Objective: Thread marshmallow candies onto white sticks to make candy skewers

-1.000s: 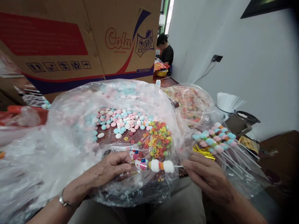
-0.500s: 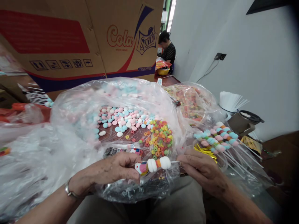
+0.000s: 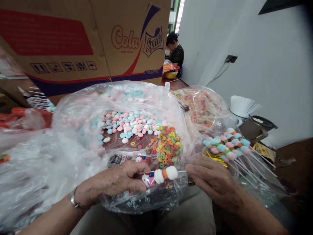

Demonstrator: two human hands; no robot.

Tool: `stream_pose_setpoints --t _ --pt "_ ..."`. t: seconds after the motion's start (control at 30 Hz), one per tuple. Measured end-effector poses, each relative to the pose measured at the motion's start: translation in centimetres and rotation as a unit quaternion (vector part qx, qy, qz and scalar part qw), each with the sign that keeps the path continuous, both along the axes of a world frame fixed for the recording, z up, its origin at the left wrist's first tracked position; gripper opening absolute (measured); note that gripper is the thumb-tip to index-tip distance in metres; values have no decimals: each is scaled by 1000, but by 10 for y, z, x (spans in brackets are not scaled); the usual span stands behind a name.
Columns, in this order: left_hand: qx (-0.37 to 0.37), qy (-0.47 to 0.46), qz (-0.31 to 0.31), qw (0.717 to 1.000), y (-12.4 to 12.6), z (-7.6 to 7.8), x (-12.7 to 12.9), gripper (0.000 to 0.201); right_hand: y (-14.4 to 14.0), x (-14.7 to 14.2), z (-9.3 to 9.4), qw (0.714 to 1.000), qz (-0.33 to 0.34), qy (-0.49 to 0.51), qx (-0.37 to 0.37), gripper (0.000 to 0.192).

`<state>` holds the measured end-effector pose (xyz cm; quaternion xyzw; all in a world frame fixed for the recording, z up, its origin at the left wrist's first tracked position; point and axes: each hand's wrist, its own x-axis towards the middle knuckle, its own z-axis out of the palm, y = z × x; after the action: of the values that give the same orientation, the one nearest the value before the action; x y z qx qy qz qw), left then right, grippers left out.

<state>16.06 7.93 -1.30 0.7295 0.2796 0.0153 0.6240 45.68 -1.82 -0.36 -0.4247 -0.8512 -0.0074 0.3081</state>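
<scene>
head cam | worn on head | faces forward-down | close over lap and candy bag (image 3: pixel 80 107)

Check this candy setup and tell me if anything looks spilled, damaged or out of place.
Nothing stands out. The left hand and right hand hold a candy skewer level between them. Pastel candies and ring candies lie inside the open plastic bag; finished skewers are piled at the right.

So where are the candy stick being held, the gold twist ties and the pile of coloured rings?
candy stick (image 3: pixel 166 173), head view, white sweets.
gold twist ties (image 3: pixel 215 158), head view, bundle middle.
coloured rings (image 3: pixel 167 147), head view, pile centre.
</scene>
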Motion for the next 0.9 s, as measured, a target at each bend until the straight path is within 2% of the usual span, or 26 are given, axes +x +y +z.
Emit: stream_pose_setpoints --t 0.1,0.2,0.27,0.37,0.5,0.57,0.63,0.77,0.83,0.9 --pt "-24 10 -17 1000 2 -3 -1 38 4 2 1 1000 0 -3 -14 23" --pt "-78 3 1 997 4 -5 -2 39 7 0 5 1000 10 -14 -13 24" --pt "-85 0 3 996 5 -6 -3 35 7 -1 7 1000 16 -20 -12 23" --pt "-26 21 -10 999 5 -5 -2 30 7 -3 11 999 4 -33 -29 23" --pt "72 56 -41 995 5 -1 1 26 7 -4 15 992 -29 -45 -110 25" --pt "87 59 -48 993 5 1 1 27 7 -5 16 990 -35 -36 -131 25" --pt "61 48 -36 996 4 1 1 29 5 -6 14 990 -37 -22 -131 25" --pt "-68 -9 12 998 0 -6 1 34 1 -9 11 991 -52 -4 -127 27" --pt "-118 -19 14 993 -3 -10 2 37 -1 -10 12 986 -70 -6 -150 28" --pt "-125 -14 -1 992 -5 -10 3 38 -1 -11 15 979 -85 -11 -184 29"
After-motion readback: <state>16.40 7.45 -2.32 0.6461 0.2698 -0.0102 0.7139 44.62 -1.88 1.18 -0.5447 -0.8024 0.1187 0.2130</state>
